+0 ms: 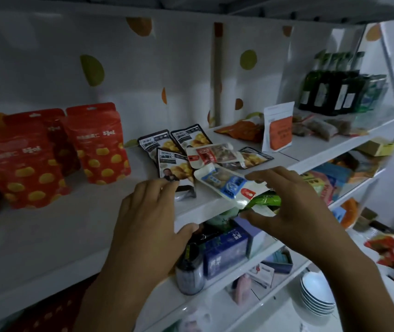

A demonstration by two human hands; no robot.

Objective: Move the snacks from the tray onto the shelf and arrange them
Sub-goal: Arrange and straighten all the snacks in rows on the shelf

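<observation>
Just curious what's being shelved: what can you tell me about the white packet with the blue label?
The white packet is a glossy, plastic-looking pouch with a blue label and a small red mark near one end. It lies slanted at the front edge of the shelf, one end overhanging and resting on a green packet. The right hand is spread over it; contact is unclear.

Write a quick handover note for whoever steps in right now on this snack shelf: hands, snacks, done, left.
Left hand: open, fingertips at a black packet on the shelf.
Right hand: open, spread over the blue-white packet and green packet at the shelf edge.
Done: red pouches stand at left.
Left: small packets lie in a loose pile; straighten them. Tray not in view.
</observation>
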